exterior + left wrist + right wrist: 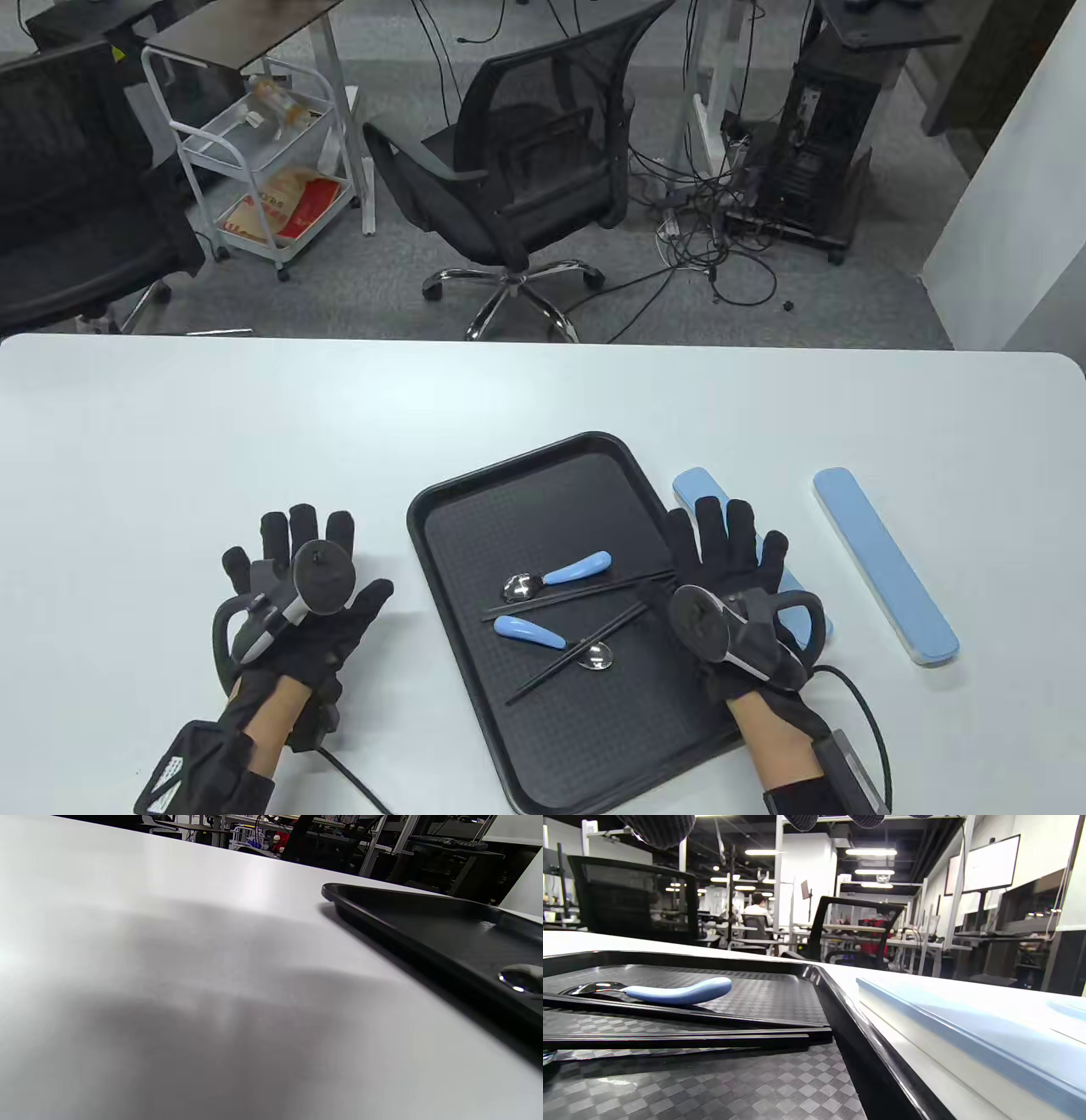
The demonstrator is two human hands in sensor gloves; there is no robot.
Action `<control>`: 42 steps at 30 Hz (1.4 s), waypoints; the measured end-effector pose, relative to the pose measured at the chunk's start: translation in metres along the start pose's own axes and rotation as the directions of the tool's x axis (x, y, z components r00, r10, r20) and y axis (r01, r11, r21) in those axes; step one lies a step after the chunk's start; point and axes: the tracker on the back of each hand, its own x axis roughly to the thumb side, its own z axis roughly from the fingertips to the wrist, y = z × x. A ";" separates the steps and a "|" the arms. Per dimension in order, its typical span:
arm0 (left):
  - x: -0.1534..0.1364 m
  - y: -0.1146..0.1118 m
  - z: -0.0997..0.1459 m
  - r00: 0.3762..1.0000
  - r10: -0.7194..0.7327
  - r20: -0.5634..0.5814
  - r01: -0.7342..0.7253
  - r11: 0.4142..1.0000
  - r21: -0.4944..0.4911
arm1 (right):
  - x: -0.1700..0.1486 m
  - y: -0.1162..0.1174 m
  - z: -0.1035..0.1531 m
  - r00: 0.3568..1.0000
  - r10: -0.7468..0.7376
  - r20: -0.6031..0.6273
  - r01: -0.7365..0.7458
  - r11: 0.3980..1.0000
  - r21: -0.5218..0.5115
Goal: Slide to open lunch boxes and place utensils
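Observation:
A black tray (526, 509) holds two blue-handled spoons, one further back (577, 567) and one nearer (530, 631), and two pairs of black chopsticks (585, 592). Two closed light-blue lunch boxes lie right of the tray: the near one (700, 486) partly under my right hand, the other (887, 567) further right. My left hand (301, 577) lies open, fingers spread, on the table left of the tray. My right hand (730, 569) is open, fingers spread, over the tray's right edge and the near box. The right wrist view shows a spoon (678, 992), chopsticks (712, 1039) and the near box (967, 1035).
The white table (254, 424) stretches left and behind the tray. An office chair (526, 170) and a white cart (254, 153) stand beyond the far edge. The left wrist view shows the tray's rim (424, 925) and a spoon bowl (522, 978).

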 end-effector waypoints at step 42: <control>-0.013 -0.007 -0.007 0.998 0.056 -0.025 -0.058 0.994 -0.097 | -0.103 0.060 0.005 0.892 -0.030 -0.451 0.153 0.959 0.240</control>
